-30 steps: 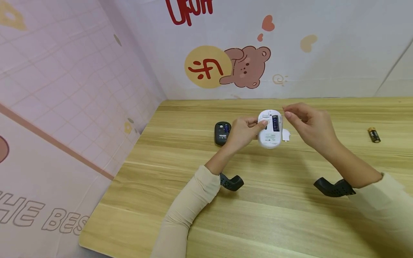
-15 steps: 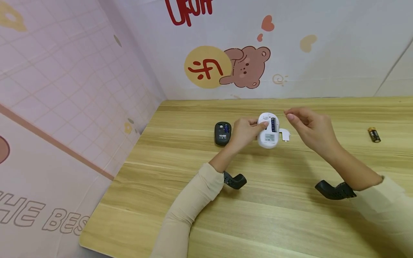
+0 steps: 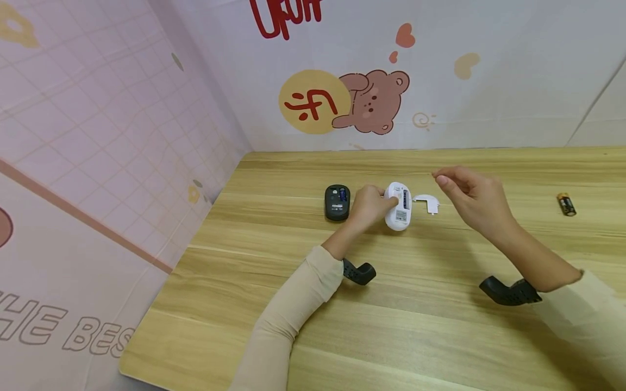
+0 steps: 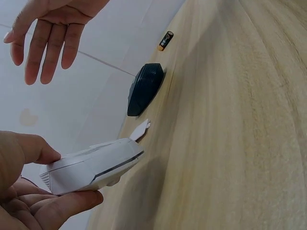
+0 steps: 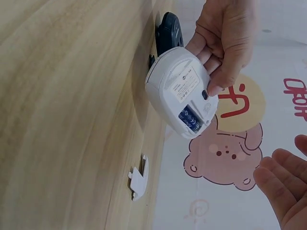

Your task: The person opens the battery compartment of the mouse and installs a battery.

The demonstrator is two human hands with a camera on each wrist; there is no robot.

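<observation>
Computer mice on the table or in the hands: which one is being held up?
The white mouse, gripped in the left hand; the dark mouse lies on the table.

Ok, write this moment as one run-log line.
left hand: holds white mouse; blue battery: inside it; right hand: empty; white cover: on table

Wooden table (image 3: 391, 336): dark mouse (image 3: 337, 212), white cover (image 3: 432, 206), battery (image 3: 567, 205)

Printed bear (image 3: 377, 103) on pale backdrop (image 3: 518, 103)
</observation>
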